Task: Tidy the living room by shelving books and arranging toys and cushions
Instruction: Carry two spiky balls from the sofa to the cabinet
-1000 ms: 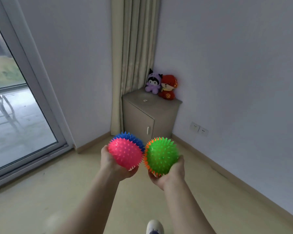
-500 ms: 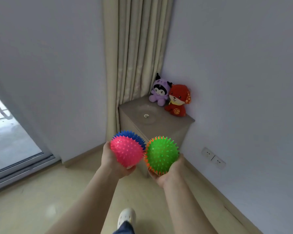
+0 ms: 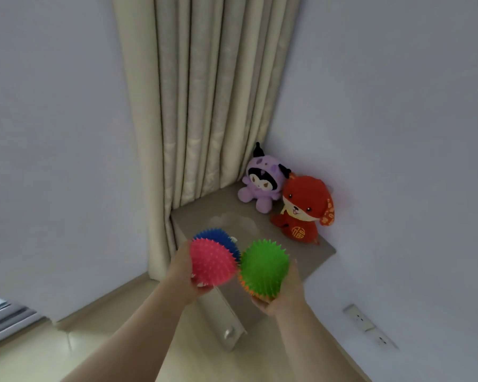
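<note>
Both bare forearms reach forward from the lower edge, side by side. The left grip (image 3: 181, 268) cups a pink-and-blue spiky ball (image 3: 211, 261) from its left side — the right grip (image 3: 286, 295) cradles a green spiky ball (image 3: 264, 267) from below, palm up, close beside the other.

This is looking like a room in a home. A low cabinet (image 3: 309, 252) is standing in a corner of plain white walls. A long cream curtain (image 3: 204, 106) is hanging just behind it. A purple plush toy (image 3: 262, 183) and a red plush toy (image 3: 304, 208) are sitting on top of it at the back. Wall sockets (image 3: 364, 321) are showing low to the cabinet's right, and a sliding door frame (image 3: 3, 321) is showing well to its left.
</note>
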Tool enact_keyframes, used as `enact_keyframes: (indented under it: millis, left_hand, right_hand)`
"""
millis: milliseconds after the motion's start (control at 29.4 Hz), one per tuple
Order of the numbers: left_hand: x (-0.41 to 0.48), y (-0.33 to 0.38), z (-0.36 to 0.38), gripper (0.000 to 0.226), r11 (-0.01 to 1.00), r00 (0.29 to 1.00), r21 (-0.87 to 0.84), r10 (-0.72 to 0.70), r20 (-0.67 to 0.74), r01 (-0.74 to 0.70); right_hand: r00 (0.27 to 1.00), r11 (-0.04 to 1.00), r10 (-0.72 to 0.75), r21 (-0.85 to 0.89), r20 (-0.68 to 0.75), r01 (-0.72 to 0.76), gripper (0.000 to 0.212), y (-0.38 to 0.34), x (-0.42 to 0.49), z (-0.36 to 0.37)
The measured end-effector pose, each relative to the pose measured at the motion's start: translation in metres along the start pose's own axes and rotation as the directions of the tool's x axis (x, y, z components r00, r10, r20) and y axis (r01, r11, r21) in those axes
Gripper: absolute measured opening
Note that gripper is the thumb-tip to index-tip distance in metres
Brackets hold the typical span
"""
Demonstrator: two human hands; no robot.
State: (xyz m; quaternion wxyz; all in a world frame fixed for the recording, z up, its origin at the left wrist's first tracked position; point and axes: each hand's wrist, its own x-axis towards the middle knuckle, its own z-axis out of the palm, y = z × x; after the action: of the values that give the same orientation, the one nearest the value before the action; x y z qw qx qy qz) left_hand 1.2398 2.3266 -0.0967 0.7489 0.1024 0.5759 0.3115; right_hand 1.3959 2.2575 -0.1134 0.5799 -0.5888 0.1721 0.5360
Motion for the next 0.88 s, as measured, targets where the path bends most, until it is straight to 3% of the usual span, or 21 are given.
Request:
enact_keyframes:
  millis: [238, 477, 579, 681, 817, 885]
  left_hand:
    - [0.061, 0.032, 0.03, 0.049, 0.999, 0.996, 0.04, 0.035, -0.087, -0.031]
    - [0.129, 0.04, 0.07, 0.056, 0.999, 0.947, 0.016, 0.051, -0.316, -0.048]
    - [0.146, 0.032, 0.082, 0.048, 0.997, 0.904, 0.07, 0.062, -0.423, -0.036]
    - [0.162, 0.014, 0.085, 0.03, 0.994, 0.849, 0.097, 0.092, -0.52, -0.049]
    - [0.17, 0.002, 0.082, 0.045, 0.936, 0.828, 0.35, 0.23, -0.512, -0.043]
    - [0.173, 0.003, 0.079, 0.047, 0.858, 0.808, 0.513, 0.291, -0.512, 0.015]
  right_hand:
    - [0.999, 0.999, 0.008, -0.041, -0.047, -0.01, 0.056, -0.034, 0.075, 0.059]
    - [0.997, 0.951, 0.065, -0.298, -0.052, -0.077, 0.045, -0.07, 0.154, 0.088]
    - [0.993, 0.864, 0.113, -0.492, -0.018, -0.107, 0.036, -0.078, 0.181, 0.095]
    - [0.988, 0.683, 0.156, -0.722, -0.01, -0.115, 0.033, -0.076, 0.204, 0.092]
    - [0.997, 0.56, 0.058, -0.829, 0.059, 0.016, 0.037, -0.076, 0.216, 0.092]
    - [0.996, 0.519, 0.017, -0.852, 0.092, 0.07, 0.038, -0.076, 0.22, 0.094]
